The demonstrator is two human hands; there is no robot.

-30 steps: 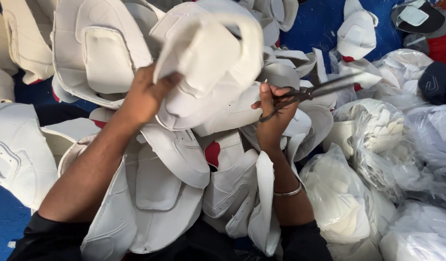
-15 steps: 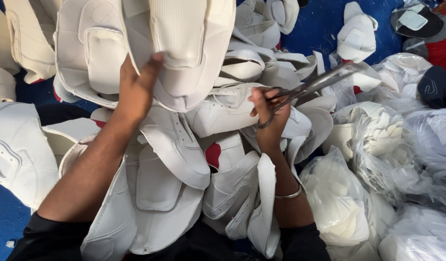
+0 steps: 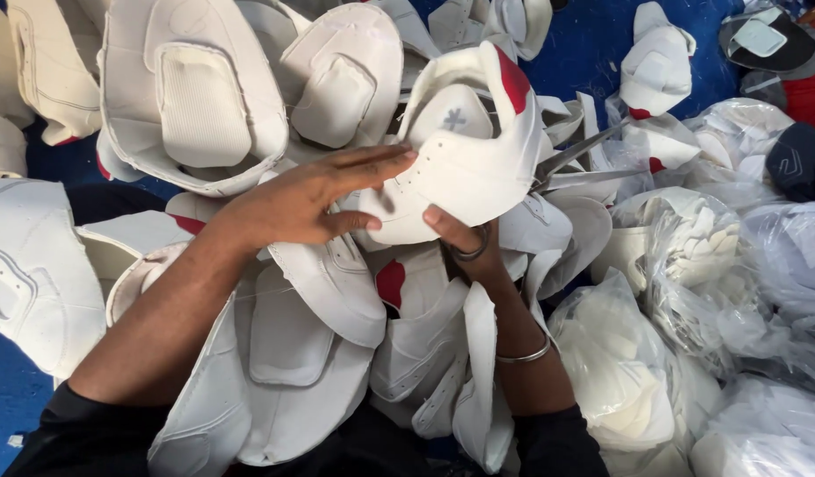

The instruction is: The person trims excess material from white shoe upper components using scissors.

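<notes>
My left hand (image 3: 301,203) lies with its fingers stretched flat across a white shoe upper (image 3: 469,168) that has a red patch at its top edge, the thumb pinching it from the near side. My right hand (image 3: 460,237) is under that upper, its thumb on the lower edge. It also grips a pair of metal scissors (image 3: 584,146); the blades stick out to the right and the handle ring shows at the fingers. Most of the right hand is hidden behind the upper.
A deep pile of white shoe uppers (image 3: 196,106), some with red patches, covers my lap and the blue floor sheet (image 3: 593,44). Clear plastic bags (image 3: 690,256) of white pieces crowd the right side. Dark shoe parts (image 3: 769,40) lie at the top right.
The large white upper my left hand held up now lies on the far pile. My left hand has come down onto a smaller red-patched upper, and the scissors hand has moved in under it.
</notes>
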